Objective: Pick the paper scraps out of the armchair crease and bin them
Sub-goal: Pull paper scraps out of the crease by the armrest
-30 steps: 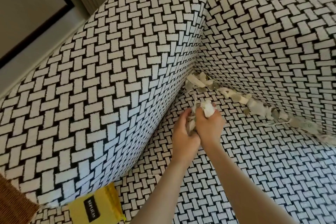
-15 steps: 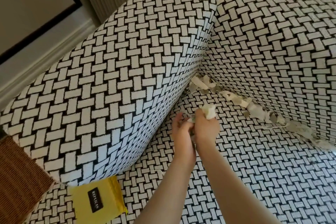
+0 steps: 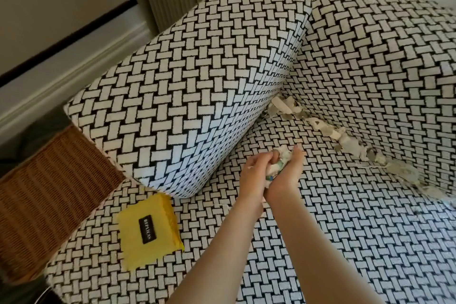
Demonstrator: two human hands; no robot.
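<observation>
We've got both hands together over the seat (image 3: 333, 242), left hand (image 3: 254, 177) & right hand (image 3: 286, 177) cupped round 1 wad of scraps (image 3: 277, 163), fingers curled on it. More scraps (image 3: 345, 140) lie along the crease btwn seat & backrest (image 3: 370, 57), from the armrest (image 3: 185, 76) corner out to the right. A yellow pouch (image 3: 145, 227) sits on the seat front, near a wicker basket (image 3: 47, 195) left of the chair.

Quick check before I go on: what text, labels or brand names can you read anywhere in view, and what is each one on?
"REPLICAS": white capitals on a black tag, on the yellow pouch lying on the seat by the armrest.
Paper scraps in the hands: coloured flecks, perhaps print, too small to read.
Scraps in the crease: no legible text.
</observation>
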